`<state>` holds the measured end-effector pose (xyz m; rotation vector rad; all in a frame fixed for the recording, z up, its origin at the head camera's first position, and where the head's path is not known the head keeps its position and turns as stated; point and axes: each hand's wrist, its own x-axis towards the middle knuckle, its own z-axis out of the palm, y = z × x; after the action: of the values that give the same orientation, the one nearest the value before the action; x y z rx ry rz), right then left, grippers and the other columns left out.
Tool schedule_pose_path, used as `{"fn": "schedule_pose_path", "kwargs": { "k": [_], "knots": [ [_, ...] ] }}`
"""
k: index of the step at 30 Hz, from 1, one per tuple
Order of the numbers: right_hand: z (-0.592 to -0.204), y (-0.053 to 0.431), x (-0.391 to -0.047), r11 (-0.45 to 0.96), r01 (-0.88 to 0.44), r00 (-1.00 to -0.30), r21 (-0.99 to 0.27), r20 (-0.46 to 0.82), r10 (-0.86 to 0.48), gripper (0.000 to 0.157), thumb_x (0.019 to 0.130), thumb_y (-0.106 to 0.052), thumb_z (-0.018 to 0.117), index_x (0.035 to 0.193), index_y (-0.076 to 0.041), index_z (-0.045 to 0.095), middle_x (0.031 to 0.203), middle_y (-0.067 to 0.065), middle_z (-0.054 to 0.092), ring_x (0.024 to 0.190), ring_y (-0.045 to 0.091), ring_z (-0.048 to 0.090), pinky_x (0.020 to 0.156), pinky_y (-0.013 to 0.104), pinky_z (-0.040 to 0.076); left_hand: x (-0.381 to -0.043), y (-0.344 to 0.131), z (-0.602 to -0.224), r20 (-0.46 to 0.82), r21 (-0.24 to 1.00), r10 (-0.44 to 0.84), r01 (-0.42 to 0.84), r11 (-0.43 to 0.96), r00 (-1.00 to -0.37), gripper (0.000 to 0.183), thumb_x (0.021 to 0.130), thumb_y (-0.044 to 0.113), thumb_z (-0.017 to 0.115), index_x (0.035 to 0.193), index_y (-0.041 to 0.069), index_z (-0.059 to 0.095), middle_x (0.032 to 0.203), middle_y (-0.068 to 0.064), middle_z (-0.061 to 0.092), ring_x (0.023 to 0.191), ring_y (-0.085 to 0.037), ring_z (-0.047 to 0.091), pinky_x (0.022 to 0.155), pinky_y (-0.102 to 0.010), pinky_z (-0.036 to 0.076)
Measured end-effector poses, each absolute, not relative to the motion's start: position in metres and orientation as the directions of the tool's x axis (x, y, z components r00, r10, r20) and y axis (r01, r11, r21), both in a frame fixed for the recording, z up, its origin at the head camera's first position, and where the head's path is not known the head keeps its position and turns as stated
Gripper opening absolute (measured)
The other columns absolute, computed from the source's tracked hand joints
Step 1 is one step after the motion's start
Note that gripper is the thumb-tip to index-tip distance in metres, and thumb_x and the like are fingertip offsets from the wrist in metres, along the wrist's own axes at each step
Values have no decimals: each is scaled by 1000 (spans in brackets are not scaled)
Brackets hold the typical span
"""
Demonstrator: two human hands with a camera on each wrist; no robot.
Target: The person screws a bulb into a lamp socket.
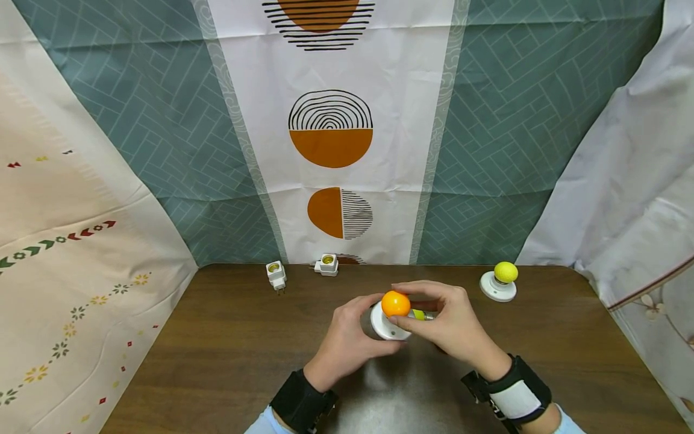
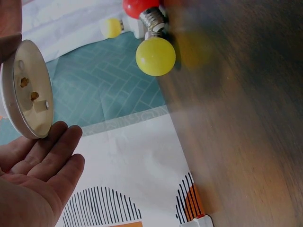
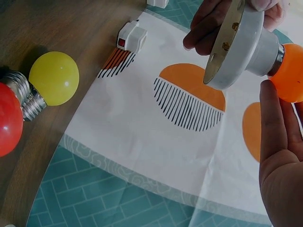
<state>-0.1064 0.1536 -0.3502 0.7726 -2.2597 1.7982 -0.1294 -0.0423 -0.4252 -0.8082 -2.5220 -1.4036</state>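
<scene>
A round white lamp holder (image 1: 381, 323) is raised above the table, gripped at its rim between the thumb and fingers of my left hand (image 1: 351, 333). Its hollow underside with brass screws shows in the left wrist view. An orange bulb (image 1: 396, 303) sits in the holder's socket, a metal band of its base visible in the right wrist view. My right hand (image 1: 450, 316) pinches this bulb between thumb and fingers. Beneath the hands, a yellow bulb (image 2: 155, 56) and a red bulb (image 3: 7, 120) lie on the table with their screw bases close together.
Two white plug-in sockets (image 1: 276, 275) stand along the table's back edge, left of centre. At the back right, a second round white holder (image 1: 496, 289) carries a yellow bulb (image 1: 506, 272). Patterned cloth (image 1: 488, 150) hangs behind the brown table (image 1: 228, 355).
</scene>
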Motion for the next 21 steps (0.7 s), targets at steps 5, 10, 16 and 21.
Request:
{"fn": "schedule_pose_path", "kwargs": {
  "k": [5,10,16,21],
  "knots": [
    [-351,153,-107,160,-492,-852,-856,436,-290,43,70,-9,79,110,-8,65,108,5,63,96,20,60,75,38,50,-129,-42,-426,380,741,383,525,419,-842,69,66,52,78,126,26,54,115,15,54,102,-4,51,85,-34,44],
    [-351,153,-108,160,-513,-837,-843,451,-310,47,69,-10,80,113,-6,63,115,3,61,103,21,57,78,38,49,-129,-42,-427,388,737,386,533,416,-837,68,66,50,78,126,27,54,114,16,54,101,-4,51,84,-30,43],
    [-349,154,-109,148,-495,-832,-856,419,-364,51,73,-9,77,121,-6,59,120,3,58,109,23,54,84,38,46,-129,-42,-427,376,740,382,522,424,-844,70,65,53,77,126,28,54,113,16,54,100,-4,51,84,-30,43],
    [-349,154,-109,166,-482,-833,-860,391,-392,50,76,-8,74,123,-4,58,120,3,58,109,20,54,84,37,46,-129,-43,-426,366,737,386,517,434,-846,70,65,54,77,126,27,54,114,16,54,101,-3,51,85,-31,42]
  ]
}}
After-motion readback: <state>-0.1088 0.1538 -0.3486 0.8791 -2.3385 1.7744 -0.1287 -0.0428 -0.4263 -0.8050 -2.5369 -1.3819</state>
